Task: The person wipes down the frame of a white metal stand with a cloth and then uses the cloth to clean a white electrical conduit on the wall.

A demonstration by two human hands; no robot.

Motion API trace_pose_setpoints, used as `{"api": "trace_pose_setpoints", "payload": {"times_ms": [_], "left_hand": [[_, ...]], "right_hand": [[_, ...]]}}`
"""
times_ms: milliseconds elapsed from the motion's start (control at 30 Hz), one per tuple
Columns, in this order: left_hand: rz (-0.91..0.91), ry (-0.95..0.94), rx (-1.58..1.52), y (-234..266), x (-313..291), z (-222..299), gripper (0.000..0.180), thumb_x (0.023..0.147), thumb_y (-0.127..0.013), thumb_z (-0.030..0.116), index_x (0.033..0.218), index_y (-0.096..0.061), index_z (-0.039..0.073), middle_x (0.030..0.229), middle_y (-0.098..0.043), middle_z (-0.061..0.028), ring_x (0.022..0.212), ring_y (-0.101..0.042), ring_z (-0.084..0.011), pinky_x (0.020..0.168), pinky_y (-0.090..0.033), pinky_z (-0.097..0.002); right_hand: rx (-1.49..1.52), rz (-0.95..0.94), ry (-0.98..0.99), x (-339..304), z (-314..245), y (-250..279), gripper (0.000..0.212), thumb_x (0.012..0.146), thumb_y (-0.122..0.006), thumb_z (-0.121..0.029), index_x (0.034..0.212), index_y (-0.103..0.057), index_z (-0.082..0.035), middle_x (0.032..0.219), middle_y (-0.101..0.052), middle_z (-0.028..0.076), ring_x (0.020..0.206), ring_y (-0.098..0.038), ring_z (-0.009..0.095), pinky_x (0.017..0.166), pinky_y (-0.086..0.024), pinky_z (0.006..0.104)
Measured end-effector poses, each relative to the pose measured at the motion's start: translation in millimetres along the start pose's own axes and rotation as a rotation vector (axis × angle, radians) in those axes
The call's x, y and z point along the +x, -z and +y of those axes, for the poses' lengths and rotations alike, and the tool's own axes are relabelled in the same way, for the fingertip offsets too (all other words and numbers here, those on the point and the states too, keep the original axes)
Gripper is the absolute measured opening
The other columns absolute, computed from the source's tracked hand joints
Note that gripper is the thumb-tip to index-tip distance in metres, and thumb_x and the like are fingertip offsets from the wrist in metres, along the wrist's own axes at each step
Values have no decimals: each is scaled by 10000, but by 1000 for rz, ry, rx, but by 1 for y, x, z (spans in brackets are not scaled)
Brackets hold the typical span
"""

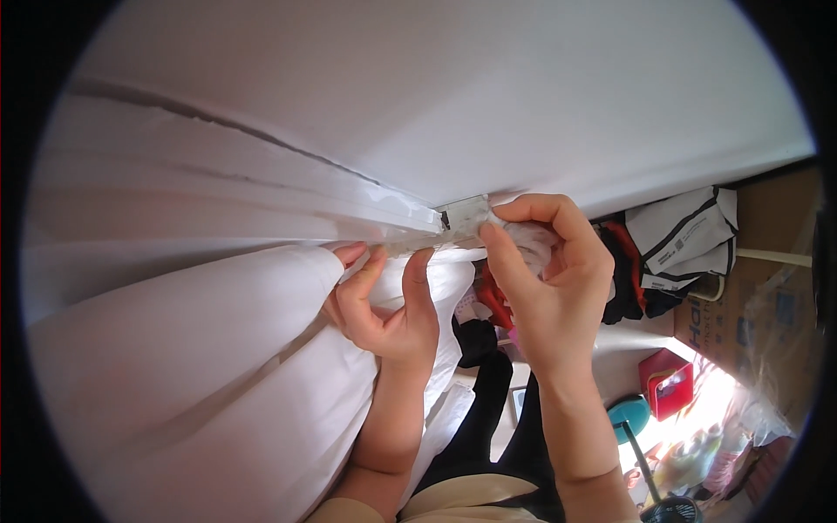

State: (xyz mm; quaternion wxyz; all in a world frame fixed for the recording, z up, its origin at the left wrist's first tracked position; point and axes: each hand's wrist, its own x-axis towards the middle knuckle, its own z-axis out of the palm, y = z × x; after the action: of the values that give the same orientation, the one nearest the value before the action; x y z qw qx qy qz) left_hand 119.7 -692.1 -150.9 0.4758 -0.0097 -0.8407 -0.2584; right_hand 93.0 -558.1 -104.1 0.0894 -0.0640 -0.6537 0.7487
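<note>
A translucent whitish strip (469, 214), perhaps tape, lies across the end of a long white ledge (366, 202). My right hand (558, 279) pinches the strip's right end between thumb and index finger. My left hand (392, 314) is at the strip's lower left part, with its thumb and fingertips closed on the lower edge. A small dark gap shows beside the strip at the ledge's end. White fabric (218, 305) hangs below the ledge and touches my left fingers. Crumpled whitish material (530, 240) is partly hidden behind my right hand.
A white surface (523, 96) with a dark crack along the ledge spans the top. To the right are dark clothes with a white bag (689, 235) and a cardboard box (767, 296). Lower down are a red box (667, 383), a teal round object (629, 417) and clear plastic wrap (772, 410).
</note>
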Motion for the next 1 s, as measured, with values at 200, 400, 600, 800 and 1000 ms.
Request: {"api": "trace_pose_setpoints", "payload": {"times_ms": [200, 400, 600, 800, 1000], "left_hand": [[-11, 15, 25, 0, 1, 2, 370, 659, -840, 67, 923, -583, 41, 1035, -568, -102, 959, -530, -271, 850, -396, -363], [-15, 30, 36, 1, 2, 3, 364, 658, -838, 60, 913, -579, 41, 1021, -572, -106, 954, -533, -272, 848, -400, -370], [-23, 59, 39, -1, 4, 10, 359, 655, -833, 53, 908, -579, 34, 1001, -579, -110, 935, -537, -279, 837, -404, -372], [-35, 57, 50, 3, 6, 10, 361, 644, -835, 48, 903, -583, 30, 978, -586, -114, 918, -548, -287, 827, -412, -369], [-32, 67, 63, 0, 8, 13, 369, 638, -835, 40, 908, -583, 28, 976, -589, -117, 906, -554, -285, 821, -412, -367]], "right_hand": [[-183, 29, -2, 7, -12, -10, 95, 734, -663, -5, 759, -573, 12, 743, -606, 85, 635, -562, 154, 597, -444, 283], [-134, 45, -135, -1, -14, -4, 92, 728, -656, -11, 731, -568, 16, 703, -577, 100, 585, -542, 202, 573, -439, 291], [-231, 79, 20, 9, -13, -13, 101, 700, -640, 10, 702, -540, 12, 681, -550, 100, 596, -542, 236, 575, -433, 311], [-327, 74, 59, 1, -13, -10, 123, 696, -647, 10, 692, -525, 1, 691, -549, 103, 599, -559, 254, 553, -434, 324], [-444, 117, 183, 7, -15, -14, 130, 701, -663, 0, 724, -536, -16, 714, -559, 89, 584, -558, 253, 514, -435, 332]]}}
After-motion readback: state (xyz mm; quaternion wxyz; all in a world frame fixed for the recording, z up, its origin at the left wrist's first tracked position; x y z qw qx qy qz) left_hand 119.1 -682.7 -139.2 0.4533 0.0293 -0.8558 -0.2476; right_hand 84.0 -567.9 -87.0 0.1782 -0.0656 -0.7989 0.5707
